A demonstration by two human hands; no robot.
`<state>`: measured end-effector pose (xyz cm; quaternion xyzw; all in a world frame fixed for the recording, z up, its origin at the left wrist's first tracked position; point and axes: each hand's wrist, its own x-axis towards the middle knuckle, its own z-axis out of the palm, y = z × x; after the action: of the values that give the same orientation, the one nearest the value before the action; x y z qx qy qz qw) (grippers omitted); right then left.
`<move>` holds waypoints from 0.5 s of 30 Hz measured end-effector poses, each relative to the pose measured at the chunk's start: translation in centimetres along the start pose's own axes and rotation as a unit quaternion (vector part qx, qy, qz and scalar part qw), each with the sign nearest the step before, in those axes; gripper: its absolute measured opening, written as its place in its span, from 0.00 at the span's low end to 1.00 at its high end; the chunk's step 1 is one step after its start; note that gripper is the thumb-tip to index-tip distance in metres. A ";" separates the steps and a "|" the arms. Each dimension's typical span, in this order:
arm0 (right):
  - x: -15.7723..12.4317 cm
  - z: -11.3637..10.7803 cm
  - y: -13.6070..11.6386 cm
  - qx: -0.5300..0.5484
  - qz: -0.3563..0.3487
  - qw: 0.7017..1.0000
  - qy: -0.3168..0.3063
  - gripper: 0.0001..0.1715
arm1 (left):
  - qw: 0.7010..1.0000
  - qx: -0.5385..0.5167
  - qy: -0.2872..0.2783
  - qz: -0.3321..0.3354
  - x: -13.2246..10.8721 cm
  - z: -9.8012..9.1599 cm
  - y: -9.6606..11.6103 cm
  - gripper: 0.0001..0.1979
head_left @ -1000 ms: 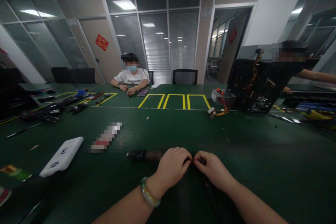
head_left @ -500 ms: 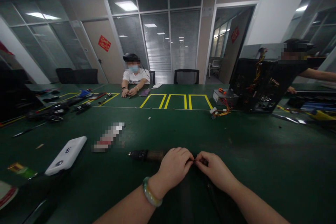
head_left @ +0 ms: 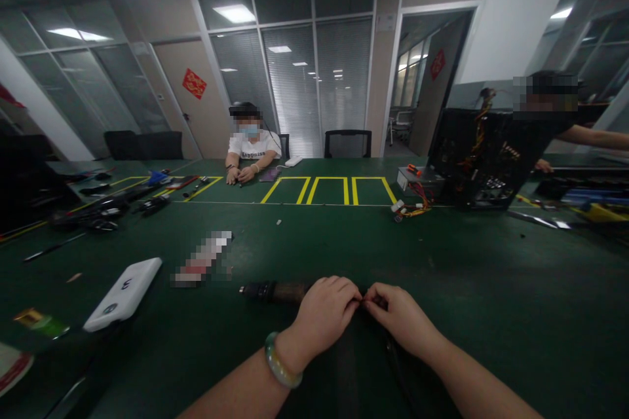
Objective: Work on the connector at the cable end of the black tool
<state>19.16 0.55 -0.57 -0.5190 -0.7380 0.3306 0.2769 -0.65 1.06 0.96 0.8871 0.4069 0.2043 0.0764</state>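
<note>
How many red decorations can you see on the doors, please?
2: one red decoration on the left door, another on the open right door. A red piece at the left edge is too cut off to identify.

A dark cylindrical tool [head_left: 282, 292] lies sideways on the green table [head_left: 304, 242]; metal tip [head_left: 242, 291] leftward.

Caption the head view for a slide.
Left hand and right hand close together by a dark tool on a green table.

a green table [head_left: 314, 242] bears yellow tape [head_left: 346, 191], a white device [head_left: 126, 289], a dark tool [head_left: 282, 292].
</note>
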 end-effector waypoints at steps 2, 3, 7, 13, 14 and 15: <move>0.1 0.0 0.0 0.000 -0.003 1.000 0.003 0.07 | 1.000 0.003 0.001 0.002 0.0 0.1 -0.1 0.06; 0.1 0.1 0.1 0.002 -0.003 1.000 0.002 0.07 | 1.000 0.003 0.001 0.003 0.0 0.1 -0.1 0.06; 0.2 0.1 0.1 0.008 0.002 1.000 -0.007 0.07 | 1.000 -0.003 0.002 0.002 -0.1 0.0 0.0 0.07; 0.1 0.0 0.0 -0.003 0.001 1.000 -0.004 0.08 | 1.000 -0.010 0.000 -0.002 -0.2 -0.2 0.1 0.05; 0.0 0.0 -0.1 -0.003 0.002 1.000 -0.004 0.08 | 1.000 -0.011 -0.001 -0.003 -0.2 -0.2 0.1 0.05; 0.0 -0.1 -0.2 -0.003 0.004 1.000 -0.004 0.08 | 1.000 -0.011 -0.001 -0.004 -0.2 -0.2 0.1 0.06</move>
<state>19.10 0.52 -0.38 -0.5217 -0.7379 0.3314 0.2712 -0.76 0.86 1.12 0.8849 0.4079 0.2074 0.0873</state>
